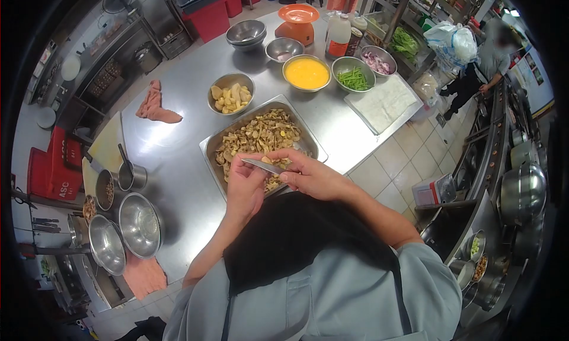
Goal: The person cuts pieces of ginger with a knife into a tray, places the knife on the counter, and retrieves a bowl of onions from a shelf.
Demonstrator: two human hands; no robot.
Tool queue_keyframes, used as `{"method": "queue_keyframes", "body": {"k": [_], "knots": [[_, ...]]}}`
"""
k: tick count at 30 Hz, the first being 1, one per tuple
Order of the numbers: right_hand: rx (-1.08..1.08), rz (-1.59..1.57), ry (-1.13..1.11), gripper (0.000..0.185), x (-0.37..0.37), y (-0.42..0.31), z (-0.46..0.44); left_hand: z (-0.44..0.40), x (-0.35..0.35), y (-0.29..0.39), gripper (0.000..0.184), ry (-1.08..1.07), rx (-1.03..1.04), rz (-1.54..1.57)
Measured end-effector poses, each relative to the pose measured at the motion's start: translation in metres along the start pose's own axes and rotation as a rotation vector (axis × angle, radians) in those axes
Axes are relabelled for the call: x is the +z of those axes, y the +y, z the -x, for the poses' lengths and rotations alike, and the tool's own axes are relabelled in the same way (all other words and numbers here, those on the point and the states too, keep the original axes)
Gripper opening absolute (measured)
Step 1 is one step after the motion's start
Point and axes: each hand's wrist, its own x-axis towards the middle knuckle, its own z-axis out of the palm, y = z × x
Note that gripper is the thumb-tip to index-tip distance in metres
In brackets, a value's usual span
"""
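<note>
Both of my hands are together over the near edge of a rectangular metal tray (208,144). A pile of brown, sliced pieces (255,132) lies in it. My right hand (311,176) is closed around a small knife (265,165), its blade pointing left across my left fingers. A small pale yellow piece (267,159) shows just behind the blade, between the hands. My left hand (244,180) is closed, its fingers and thumb at the blade's left part; what it grips is hidden. Beyond the tray, a metal bowl (232,76) contains peeled yellowish chunks (230,98).
Further back are a bowl of yellow liquid (306,73), chopped green vegetables (353,79), sliced onions (378,63) and an orange scale (296,27). Metal bowls (140,225) and a saucepan (132,176) stand left. A person (486,59) stands by the stoves at right.
</note>
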Motion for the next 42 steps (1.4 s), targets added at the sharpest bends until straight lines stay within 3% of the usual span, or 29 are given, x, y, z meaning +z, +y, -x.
{"method": "queue_keyframes", "body": {"k": [11, 16, 22, 25, 31, 42], "knots": [[0.135, -0.125, -0.104, 0.044, -0.01, -0.011, 0.003, 0.004, -0.004, 0.003, 0.024, -0.09, 0.084, -0.105], [0.121, -0.22, -0.088, 0.043, -0.014, 0.0, 0.0, 0.003, -0.001, 0.006, 0.022, -0.059, -0.019, -0.045], [0.151, -0.354, 0.107, 0.039, -0.022, 0.009, -0.002, 0.001, -0.003, 0.008, 0.019, -0.14, -0.05, 0.027], [0.196, -0.29, 0.203, 0.04, -0.017, 0.005, 0.001, -0.001, -0.003, 0.011, 0.019, -0.131, -0.106, 0.092], [0.13, -0.223, -0.005, 0.043, -0.014, -0.003, 0.0, -0.002, 0.001, 0.008, 0.022, -0.09, -0.103, 0.072], [-0.022, 0.023, -0.049, 0.041, -0.003, -0.008, 0.0, 0.005, -0.002, 0.007, 0.034, -0.075, -0.054, -0.027]]}}
